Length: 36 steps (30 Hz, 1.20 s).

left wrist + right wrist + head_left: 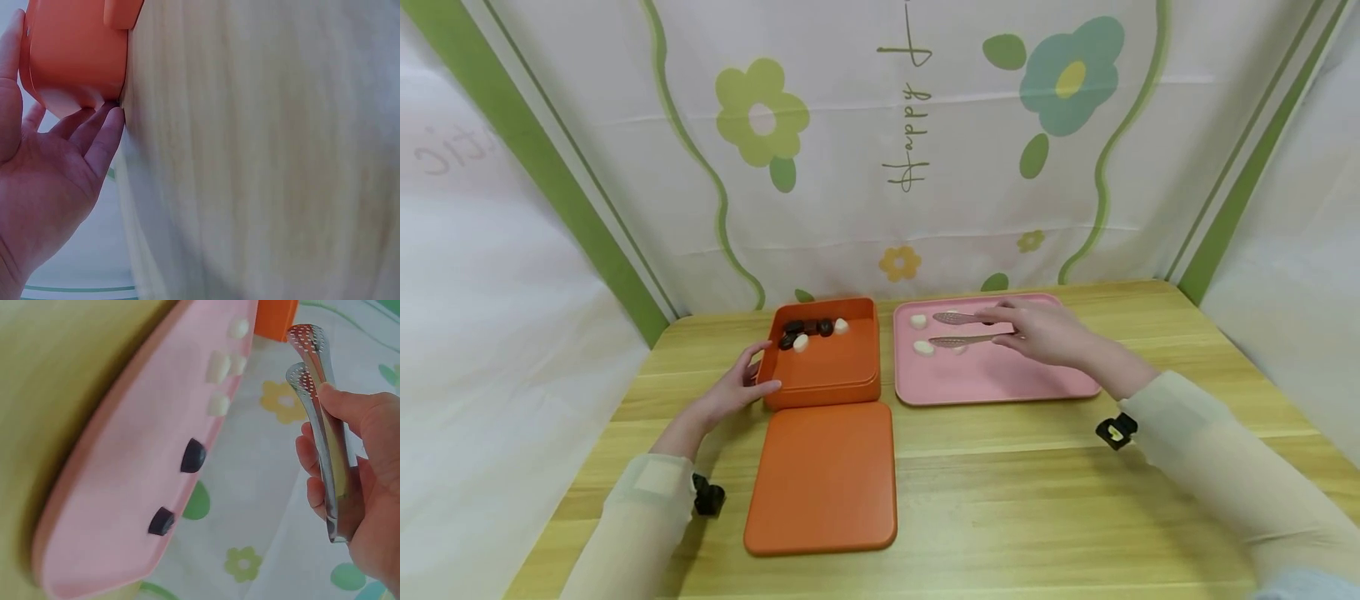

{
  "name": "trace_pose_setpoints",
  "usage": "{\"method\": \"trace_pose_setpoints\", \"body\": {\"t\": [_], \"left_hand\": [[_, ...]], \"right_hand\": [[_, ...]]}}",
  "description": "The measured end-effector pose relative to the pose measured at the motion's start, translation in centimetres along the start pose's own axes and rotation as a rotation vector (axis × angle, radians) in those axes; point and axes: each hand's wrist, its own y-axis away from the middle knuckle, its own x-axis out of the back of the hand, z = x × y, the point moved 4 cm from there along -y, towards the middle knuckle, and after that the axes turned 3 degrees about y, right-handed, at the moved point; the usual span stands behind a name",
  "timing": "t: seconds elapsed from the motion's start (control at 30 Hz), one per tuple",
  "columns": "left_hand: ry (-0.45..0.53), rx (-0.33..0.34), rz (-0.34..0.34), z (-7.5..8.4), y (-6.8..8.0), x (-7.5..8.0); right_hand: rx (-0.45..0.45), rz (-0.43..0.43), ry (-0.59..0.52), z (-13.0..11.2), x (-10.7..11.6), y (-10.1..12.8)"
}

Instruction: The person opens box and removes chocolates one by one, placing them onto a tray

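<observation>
Person seated at a pale wooden table (pixel 1000 467), flowered cloth backdrop behind.

Left hand (pixel 741 392): fingers straight, palm laid flat against the left wall of the orange box (pixel 827 354). It steadies the box and grips nothing. The box's flat orange lid (pixel 823 475) lies on the table just in front of it.

Inside the box, far end: several dark pieces (pixel 808 328) and two white pieces (pixel 801 342), clustered together.

Right hand (pixel 1045 333): fingers wrapped round the handle end of metal tongs (pixel 966 329), held above the pink tray (pixel 992 383). The tongs' perforated tips stand apart, nothing between them.

On the tray: four white pieces (pixel 219 365) toward the box end, two dark pieces (pixel 192 456) nearer the hand, seen from the right wrist view.

Judgement: the step in hand looks like moving pieces by tongs between tray and box, at the point of picking one up. The next move would call for lowering the tips astride a single piece and squeezing gently, since the small rounded pieces could slip or skid on the smooth tray.
</observation>
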Motion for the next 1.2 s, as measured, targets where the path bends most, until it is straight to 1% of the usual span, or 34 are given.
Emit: {"method": "trace_pose_setpoints", "body": {"t": [0.13, 0.23, 0.33, 0.5, 0.7, 0.93, 1.03, 1.2], "left_hand": [[-0.002, 0.013, 0.007, -0.2, -0.1, 0.1], [0.014, 0.018, 0.012, -0.1, -0.1, 0.1], [0.011, 0.005, 0.004, 0.0, -0.1, 0.0], [0.018, -0.004, 0.002, 0.1, 0.1, 0.0], [0.021, -0.007, 0.002, 0.2, 0.1, 0.0], [0.018, -0.001, -0.004, 0.2, 0.0, 0.0], [0.025, 0.004, -0.003, 0.2, 0.0, 0.0], [0.028, 0.007, 0.003, 0.2, 0.1, 0.1]], "right_hand": [[-0.004, -0.027, -0.044, -0.5, 0.0, -0.8], [0.001, -0.050, -0.091, -0.7, -0.2, -1.2], [0.011, -0.055, -0.121, -0.9, -0.4, -1.7], [0.018, -0.043, -0.097, -1.3, -0.3, -2.8], [0.000, -0.075, -0.088, -1.8, -0.4, -4.7], [0.031, -0.078, -0.052, -3.1, -0.3, -7.2], [0.054, -0.095, -0.071, -3.6, -0.5, -8.3], [0.085, -0.132, -0.137, -4.2, -1.4, -10.1]]}}
